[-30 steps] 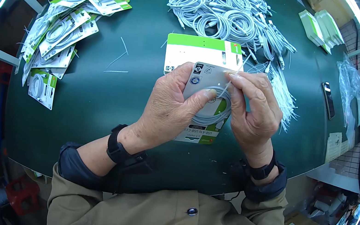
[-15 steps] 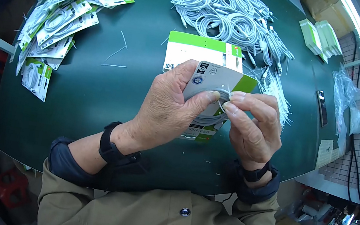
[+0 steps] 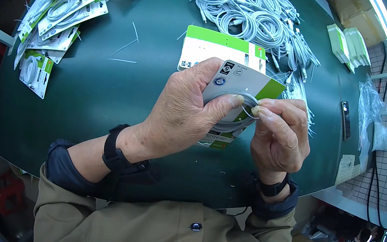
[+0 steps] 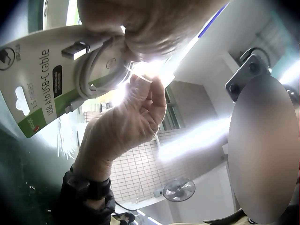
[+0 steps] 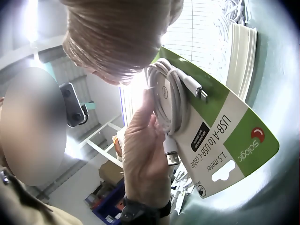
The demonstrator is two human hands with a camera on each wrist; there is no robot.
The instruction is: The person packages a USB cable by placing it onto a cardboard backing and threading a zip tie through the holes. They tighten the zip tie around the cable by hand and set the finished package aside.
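My left hand grips a printed green-and-white cable card, its thumb pressing a coiled white USB cable against the front. "USB-A to USB-C cable" is legible on the card, and both plugs hang beside the coil in the right wrist view, the USB-A plug lowest. At the right side of the coil, my right hand pinches a thin white tie between thumb and index finger. The tie's far part, behind the card, is hidden.
A stack of cards lies just beyond the hands. Behind it spreads a heap of coiled cables, with loose white ties to its right. Finished packs pile up at left. A phone and plastic bag lie at right.
The right fingers have come down from near the card's upper edge to the coil's right side, where they pinch the tie. The card's green side strip now shows. The left hand keeps its grip.
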